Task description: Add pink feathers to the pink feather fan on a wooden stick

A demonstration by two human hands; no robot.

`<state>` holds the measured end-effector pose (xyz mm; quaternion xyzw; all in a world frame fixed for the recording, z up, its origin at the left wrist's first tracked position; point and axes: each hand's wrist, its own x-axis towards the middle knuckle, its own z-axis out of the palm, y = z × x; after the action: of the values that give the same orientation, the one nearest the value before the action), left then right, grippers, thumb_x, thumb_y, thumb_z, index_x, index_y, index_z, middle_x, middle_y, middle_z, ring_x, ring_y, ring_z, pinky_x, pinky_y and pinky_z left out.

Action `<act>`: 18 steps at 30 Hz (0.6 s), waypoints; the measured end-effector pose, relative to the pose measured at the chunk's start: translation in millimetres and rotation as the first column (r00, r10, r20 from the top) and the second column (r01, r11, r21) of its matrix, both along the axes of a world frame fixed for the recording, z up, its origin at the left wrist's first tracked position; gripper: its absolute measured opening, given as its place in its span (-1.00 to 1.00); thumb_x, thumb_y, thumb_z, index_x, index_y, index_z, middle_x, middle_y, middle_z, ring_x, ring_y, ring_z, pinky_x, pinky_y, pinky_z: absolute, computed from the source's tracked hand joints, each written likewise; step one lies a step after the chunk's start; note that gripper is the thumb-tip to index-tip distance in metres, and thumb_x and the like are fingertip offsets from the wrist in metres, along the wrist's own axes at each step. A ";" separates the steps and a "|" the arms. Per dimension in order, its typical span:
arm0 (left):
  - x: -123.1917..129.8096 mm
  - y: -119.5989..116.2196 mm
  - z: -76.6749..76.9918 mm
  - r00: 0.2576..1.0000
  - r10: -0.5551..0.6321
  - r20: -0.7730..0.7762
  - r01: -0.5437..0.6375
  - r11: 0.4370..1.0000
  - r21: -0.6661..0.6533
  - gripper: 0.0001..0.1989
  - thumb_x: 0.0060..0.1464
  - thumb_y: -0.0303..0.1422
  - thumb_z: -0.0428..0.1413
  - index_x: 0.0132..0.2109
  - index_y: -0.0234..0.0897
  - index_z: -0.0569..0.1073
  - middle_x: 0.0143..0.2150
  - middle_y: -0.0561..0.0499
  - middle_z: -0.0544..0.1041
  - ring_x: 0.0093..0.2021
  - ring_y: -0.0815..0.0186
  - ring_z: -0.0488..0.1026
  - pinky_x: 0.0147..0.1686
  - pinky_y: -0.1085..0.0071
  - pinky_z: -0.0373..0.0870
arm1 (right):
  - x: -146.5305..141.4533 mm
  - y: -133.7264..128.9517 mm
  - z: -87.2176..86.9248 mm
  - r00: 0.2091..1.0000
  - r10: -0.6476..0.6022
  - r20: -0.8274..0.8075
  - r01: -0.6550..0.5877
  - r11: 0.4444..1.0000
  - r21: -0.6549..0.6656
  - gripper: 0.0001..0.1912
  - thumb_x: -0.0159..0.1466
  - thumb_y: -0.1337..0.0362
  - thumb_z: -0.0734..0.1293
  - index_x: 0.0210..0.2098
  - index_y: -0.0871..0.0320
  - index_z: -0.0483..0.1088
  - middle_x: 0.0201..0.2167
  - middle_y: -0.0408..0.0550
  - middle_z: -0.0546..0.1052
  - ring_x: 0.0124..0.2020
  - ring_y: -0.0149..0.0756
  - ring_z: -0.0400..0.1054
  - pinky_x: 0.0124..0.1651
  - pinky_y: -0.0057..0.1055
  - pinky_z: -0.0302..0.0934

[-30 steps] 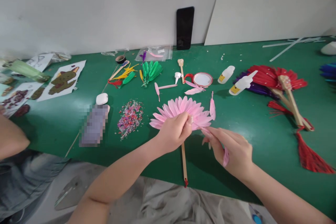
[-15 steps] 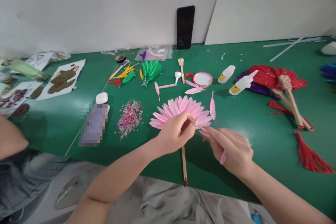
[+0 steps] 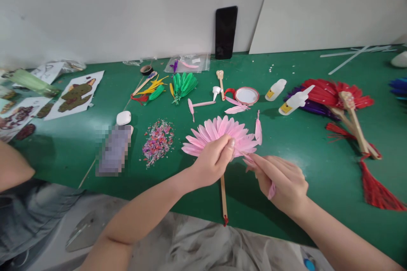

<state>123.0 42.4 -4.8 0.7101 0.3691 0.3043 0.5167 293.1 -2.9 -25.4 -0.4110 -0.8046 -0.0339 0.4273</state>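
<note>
A pink feather fan (image 3: 211, 132) lies on the green table, its wooden handle (image 3: 224, 197) pointing toward me with a red cord at the end. Over the fan's centre, my left hand (image 3: 211, 161) is closed in a pinch; what its fingertips hold is hidden. My right hand (image 3: 281, 180) grips a pink feather (image 3: 250, 160) between thumb and fingers, the thin quill pointing at my left fingertips. Another bit of pink feather shows below the right palm. Several loose pink feathers (image 3: 235, 109) lie behind the fan, and one (image 3: 258, 129) rests at its right edge.
Left of the fan is a pile of coloured chips (image 3: 158, 142), near a blurred-out phone (image 3: 114, 150) and white case (image 3: 124, 117). Glue bottles (image 3: 294, 102) and red fans (image 3: 333, 93) lie right. A black phone (image 3: 226, 32) leans on the wall. Another person's arm (image 3: 14, 167) shows left.
My left fingertips have drawn slightly left, away from the right hand, and the left thumb now lies along the index finger. The right hand keeps its hold on the feather.
</note>
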 end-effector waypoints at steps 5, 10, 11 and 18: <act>0.4 -0.2 -0.7 0.999 0.031 0.016 -0.031 0.999 -0.011 -0.70 0.29 -0.28 -0.23 -0.43 -0.24 0.10 -0.56 0.15 0.18 -0.59 0.47 0.13 -0.55 0.48 0.14 | -2.7 -1.3 4.5 0.999 -0.012 -0.050 0.010 0.998 -0.055 -0.85 0.26 0.48 0.25 -0.19 0.20 0.38 -0.62 -0.16 0.48 -0.63 -0.43 0.35 -0.51 -0.51 0.23; -1.8 0.2 -0.6 0.993 0.084 0.081 -0.082 0.996 -0.026 -0.73 0.28 -0.25 -0.21 -0.36 -0.24 0.19 -0.58 0.16 0.15 -0.61 0.48 0.11 -0.56 0.49 0.16 | -1.8 0.2 10.6 0.844 -0.011 -0.536 -0.296 0.823 -0.484 -0.63 0.28 -0.01 0.20 -0.28 0.19 0.40 -0.62 -0.14 0.45 -0.66 -0.42 0.33 -0.62 -0.52 0.24; -2.4 0.0 -0.5 0.991 0.078 0.107 -0.076 0.997 -0.026 -0.74 0.29 -0.24 -0.21 -0.32 -0.25 0.22 -0.57 0.17 0.15 -0.61 0.48 0.12 -0.57 0.49 0.16 | -0.6 0.9 10.4 0.767 -0.009 -0.641 -0.427 0.739 -0.521 -0.52 0.28 -0.10 0.12 -0.28 0.19 0.40 -0.63 -0.13 0.43 -0.68 -0.40 0.31 -0.66 -0.51 0.23; -2.9 0.2 1.4 0.993 -0.056 0.106 0.052 0.998 0.046 -0.76 0.30 -0.29 -0.22 -0.22 -0.27 0.28 -0.51 0.13 0.23 -0.59 0.50 0.18 -0.55 0.52 0.21 | 2.9 1.1 15.1 0.562 -0.265 -0.784 -0.697 0.358 -0.621 -0.51 0.32 -0.03 0.11 -0.49 0.18 0.41 -0.72 -0.17 0.35 -0.72 -0.45 0.23 -0.67 -0.54 0.15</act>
<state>120.0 42.6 -3.4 0.7135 0.3148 0.3357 0.5282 296.0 -1.8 -10.3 -0.4088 -0.4535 0.6626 0.4338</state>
